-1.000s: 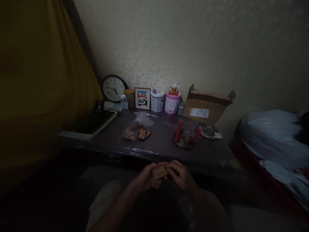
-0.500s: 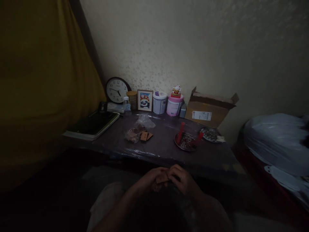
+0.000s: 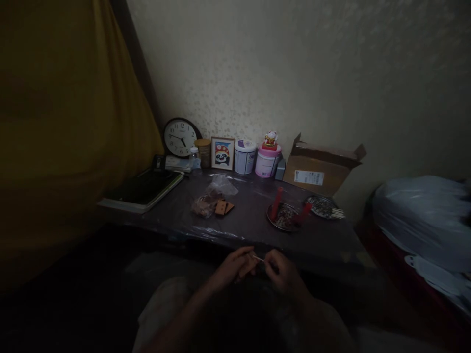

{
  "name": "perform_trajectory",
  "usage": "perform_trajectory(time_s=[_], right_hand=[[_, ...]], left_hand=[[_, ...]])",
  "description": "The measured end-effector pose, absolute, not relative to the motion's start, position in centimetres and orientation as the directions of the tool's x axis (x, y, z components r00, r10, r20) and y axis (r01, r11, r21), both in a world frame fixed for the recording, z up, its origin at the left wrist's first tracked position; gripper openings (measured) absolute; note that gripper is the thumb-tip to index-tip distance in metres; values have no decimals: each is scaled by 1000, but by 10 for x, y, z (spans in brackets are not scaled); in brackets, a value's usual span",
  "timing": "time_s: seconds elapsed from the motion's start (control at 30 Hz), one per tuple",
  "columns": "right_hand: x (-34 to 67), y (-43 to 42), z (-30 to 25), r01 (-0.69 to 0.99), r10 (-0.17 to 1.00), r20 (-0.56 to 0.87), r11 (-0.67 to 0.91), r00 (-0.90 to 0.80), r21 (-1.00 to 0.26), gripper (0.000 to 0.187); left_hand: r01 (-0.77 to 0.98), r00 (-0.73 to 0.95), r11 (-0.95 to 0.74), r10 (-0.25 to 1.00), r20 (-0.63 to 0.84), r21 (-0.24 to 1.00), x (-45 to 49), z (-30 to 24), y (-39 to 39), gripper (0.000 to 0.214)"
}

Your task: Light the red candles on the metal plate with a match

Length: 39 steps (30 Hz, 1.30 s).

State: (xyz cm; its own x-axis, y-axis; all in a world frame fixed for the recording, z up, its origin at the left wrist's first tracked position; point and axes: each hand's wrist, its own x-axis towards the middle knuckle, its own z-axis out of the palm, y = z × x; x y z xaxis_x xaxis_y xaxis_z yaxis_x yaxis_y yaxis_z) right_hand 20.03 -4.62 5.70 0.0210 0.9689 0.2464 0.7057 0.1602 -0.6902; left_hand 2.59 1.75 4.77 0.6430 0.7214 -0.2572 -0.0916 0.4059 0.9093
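Low in front of the table's edge, my left hand (image 3: 237,264) is closed around a small brown matchbox (image 3: 248,268), partly covered by the fingers. Just to its right, my right hand (image 3: 279,269) pinches a thin pale matchstick (image 3: 259,258), whose far end points at the box. On the table more brown matchboxes (image 3: 221,207) lie beside a clear plastic bag (image 3: 206,202). A red candle (image 3: 276,203) stands upright on a round metal plate (image 3: 281,228), and a second red candle (image 3: 304,214) leans there.
Behind, another plate (image 3: 319,208) carries several pale sticks (image 3: 337,214). Along the wall stand a clock (image 3: 180,137), a framed panda picture (image 3: 222,153), a white tub (image 3: 245,159), a pink tub (image 3: 266,164) and a cardboard box (image 3: 320,166). A dark book (image 3: 145,191) lies left.
My right hand has drawn slightly away to the right from the matchbox, and the matchstick now shows between the hands. My left hand has tilted the box. The camera has shifted slightly.
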Motion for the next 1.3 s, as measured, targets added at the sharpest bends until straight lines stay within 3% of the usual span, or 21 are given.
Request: perform_trajectory(time_s=[0.2, 0.4, 0.63, 0.93, 1.3], right_hand=[[203, -43, 67, 401, 942, 177, 50, 286, -915, 23], [199, -41, 68, 284, 931, 108, 5, 348, -959, 16], [186, -43, 70, 335, 951, 183, 93, 249, -938, 26], [170, -46, 66, 366, 958, 212, 129, 195, -921, 14], [153, -49, 66, 499, 896, 441, 357, 57, -790, 12]], left_hand=[[-175, 553, 383, 800, -231, 907, 23, 59, 15, 56], [-229, 495, 368, 841, -218, 901, 26, 67, 13, 59], [-204, 484, 349, 848, -216, 915, 29, 64, 14, 52], [-254, 419, 329, 885, -203, 910, 32, 54, 17, 51], [-306, 369, 298, 913, -176, 904, 35, 50, 21, 51]])
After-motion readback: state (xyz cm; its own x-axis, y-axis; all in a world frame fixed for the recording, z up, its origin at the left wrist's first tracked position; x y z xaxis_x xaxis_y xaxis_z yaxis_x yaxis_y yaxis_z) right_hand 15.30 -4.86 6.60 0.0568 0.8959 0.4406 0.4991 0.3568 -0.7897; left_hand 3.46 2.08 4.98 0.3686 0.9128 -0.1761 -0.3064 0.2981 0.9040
